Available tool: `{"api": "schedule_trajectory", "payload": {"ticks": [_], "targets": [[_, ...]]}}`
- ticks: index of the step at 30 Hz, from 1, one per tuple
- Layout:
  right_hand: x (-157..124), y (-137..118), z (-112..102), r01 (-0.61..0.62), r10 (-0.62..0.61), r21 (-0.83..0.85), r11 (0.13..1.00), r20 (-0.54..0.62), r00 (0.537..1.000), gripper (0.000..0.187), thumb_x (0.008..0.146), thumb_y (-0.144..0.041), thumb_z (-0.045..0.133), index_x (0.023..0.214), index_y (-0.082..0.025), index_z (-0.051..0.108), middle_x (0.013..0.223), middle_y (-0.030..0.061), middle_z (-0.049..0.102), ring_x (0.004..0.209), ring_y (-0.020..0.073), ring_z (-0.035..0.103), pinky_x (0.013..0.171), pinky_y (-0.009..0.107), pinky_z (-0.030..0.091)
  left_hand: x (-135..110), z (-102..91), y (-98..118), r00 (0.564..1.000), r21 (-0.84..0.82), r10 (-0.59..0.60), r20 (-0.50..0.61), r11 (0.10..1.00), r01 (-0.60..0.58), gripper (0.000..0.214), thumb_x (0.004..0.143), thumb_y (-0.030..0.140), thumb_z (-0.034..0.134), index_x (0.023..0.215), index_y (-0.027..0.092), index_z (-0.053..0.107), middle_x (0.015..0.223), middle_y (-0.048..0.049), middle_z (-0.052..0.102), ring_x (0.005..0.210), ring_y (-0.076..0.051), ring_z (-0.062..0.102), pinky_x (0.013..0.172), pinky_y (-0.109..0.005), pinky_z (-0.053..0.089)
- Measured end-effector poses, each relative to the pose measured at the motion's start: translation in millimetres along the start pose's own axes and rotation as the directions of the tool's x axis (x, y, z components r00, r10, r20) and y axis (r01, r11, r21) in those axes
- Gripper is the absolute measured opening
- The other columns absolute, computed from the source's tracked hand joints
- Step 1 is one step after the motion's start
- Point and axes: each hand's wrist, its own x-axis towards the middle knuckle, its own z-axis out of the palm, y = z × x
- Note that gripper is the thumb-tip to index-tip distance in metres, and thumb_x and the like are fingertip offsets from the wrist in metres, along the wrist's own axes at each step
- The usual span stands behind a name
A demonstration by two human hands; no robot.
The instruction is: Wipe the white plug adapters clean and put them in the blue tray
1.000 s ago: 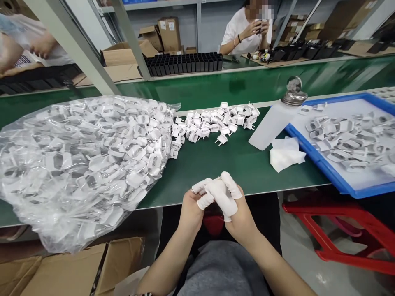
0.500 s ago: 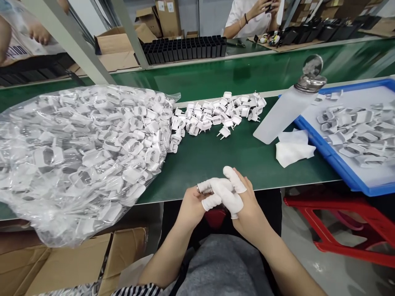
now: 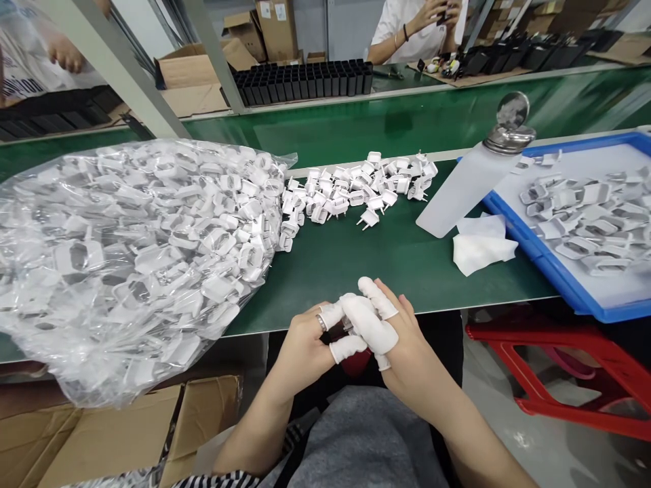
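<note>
My left hand (image 3: 304, 347) and my right hand (image 3: 404, 349) meet just off the near edge of the green table (image 3: 356, 271). Both wear white finger cots, and the left has a ring. Their covered fingertips are pressed together in a pinch, and whatever lies between them is hidden. The right hand's bare fingers stretch out behind. Nearest on the table is a loose pile of white plug parts (image 3: 356, 190). A big clear bag of the same parts (image 3: 127, 257) lies to the left.
A frosted dispenser bottle (image 3: 468, 186) and a white cloth (image 3: 481, 247) sit beside a blue tray (image 3: 534, 254) of parts at right. Below are a red stool (image 3: 559, 366) and cardboard boxes (image 3: 102, 434). Beyond the green conveyor (image 3: 407, 122) a person (image 3: 407, 34) works near black trays (image 3: 305, 81).
My joined hands have drawn slightly back toward me and turned a little, fingertips still together. The view tilted downward between the first frame and the later ones.
</note>
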Motion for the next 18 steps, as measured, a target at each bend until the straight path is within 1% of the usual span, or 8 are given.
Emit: {"api": "schedule_trajectory", "payload": {"ticks": [2, 5, 8, 11, 13, 14, 15, 18], "targets": [[1, -2, -3, 0.009, -0.009, 0.007, 1.000, 0.008, 1.000, 0.083, 0.069, 0.005, 0.028, 0.138, -0.027, -0.004, 0.135, 0.0166, 0.036, 0.125, 0.0339, 0.031, 0.086, 0.064, 0.037, -2, 1.8, -2, 0.999, -0.063, -0.035, -0.007, 0.997, 0.034, 0.032, 0.050, 0.007, 0.076, 0.080, 0.019, 0.072, 0.070, -0.0027, 0.067, 0.074, -0.022, 0.060, 0.070, -0.025, 0.046], [1, -6, -2, 0.000, 0.001, 0.019, 1.000, -0.054, 0.999, 0.085, 0.067, 0.006, 0.028, 0.138, -0.027, -0.005, 0.136, 0.0157, 0.035, 0.126, 0.0319, 0.031, 0.089, 0.064, 0.034, -5, 6.2, -8, 0.993, -0.245, -0.090, -0.077, 0.967, 0.069, 0.039, 0.049, 0.011, 0.077, 0.087, 0.019, 0.070, 0.074, -0.0026, 0.069, 0.073, -0.022, 0.062, 0.070, -0.028, 0.048], [-2, -9, 8, -0.042, 0.053, 0.073, 0.996, -0.149, 0.987, 0.082, 0.071, 0.003, 0.030, 0.137, -0.028, -0.008, 0.136, 0.0140, 0.035, 0.125, 0.0307, 0.034, 0.091, 0.063, 0.033, -7, 13.0, -13, 0.981, -0.466, -0.130, -0.143, 0.883, 0.050, 0.035, 0.053, 0.020, 0.077, 0.087, 0.021, 0.069, 0.080, -0.0035, 0.070, 0.071, -0.022, 0.064, 0.069, -0.030, 0.050], [-6, -7, 26, -0.075, 0.113, 0.144, 0.987, -0.276, 0.955, 0.077, 0.076, -0.006, 0.033, 0.137, -0.029, -0.006, 0.132, 0.0130, 0.040, 0.118, 0.0321, 0.042, 0.089, 0.061, 0.035, -6, 21.5, -12, 0.972, -0.628, -0.190, -0.136, 0.776, 0.063, 0.030, 0.055, 0.025, 0.076, 0.084, 0.022, 0.069, 0.078, -0.0027, 0.070, 0.071, -0.021, 0.065, 0.067, -0.031, 0.051], [-8, -3, 40, -0.093, 0.149, 0.156, 0.983, -0.401, 0.904, 0.074, 0.077, -0.014, 0.037, 0.138, -0.028, -0.004, 0.128, 0.0137, 0.042, 0.112, 0.0328, 0.047, 0.087, 0.060, 0.038, -5, 27.1, -9, 0.959, -0.693, -0.250, -0.135, 0.716, 0.089, 0.028, 0.056, 0.028, 0.076, 0.083, 0.022, 0.069, 0.077, -0.0015, 0.070, 0.073, -0.021, 0.065, 0.070, -0.031, 0.051], [-9, -1, 47, -0.101, 0.155, 0.144, 0.984, -0.447, 0.881, 0.074, 0.078, -0.018, 0.038, 0.138, -0.028, -0.004, 0.126, 0.0142, 0.043, 0.109, 0.0329, 0.049, 0.085, 0.060, 0.039, -4, 29.5, -7, 0.949, -0.715, -0.279, -0.146, 0.692, 0.094, 0.027, 0.057, 0.030, 0.075, 0.082, 0.022, 0.069, 0.077, -0.0012, 0.070, 0.075, -0.021, 0.065, 0.072, -0.032, 0.051], [-10, 1, 53, -0.109, 0.156, 0.127, 0.986, -0.472, 0.868, 0.073, 0.079, -0.021, 0.039, 0.138, -0.028, -0.004, 0.124, 0.0148, 0.044, 0.106, 0.0329, 0.050, 0.083, 0.060, 0.040, -4, 31.7, -5, 0.940, -0.731, -0.304, -0.156, 0.675, 0.098, 0.026, 0.058, 0.032, 0.074, 0.081, 0.021, 0.069, 0.078, -0.0012, 0.069, 0.077, -0.021, 0.065, 0.075, -0.032, 0.050], [-12, 6, 64, -0.139, 0.177, 0.117, 0.983, -0.445, 0.878, 0.070, 0.080, -0.024, 0.038, 0.138, -0.028, 0.000, 0.119, 0.0150, 0.046, 0.104, 0.0322, 0.051, 0.083, 0.060, 0.040, -4, 36.4, 1, 0.934, -0.756, -0.329, -0.138, 0.644, 0.115, 0.025, 0.057, 0.032, 0.074, 0.078, 0.019, 0.069, 0.079, -0.0013, 0.069, 0.081, -0.021, 0.064, 0.077, -0.031, 0.050]]}}
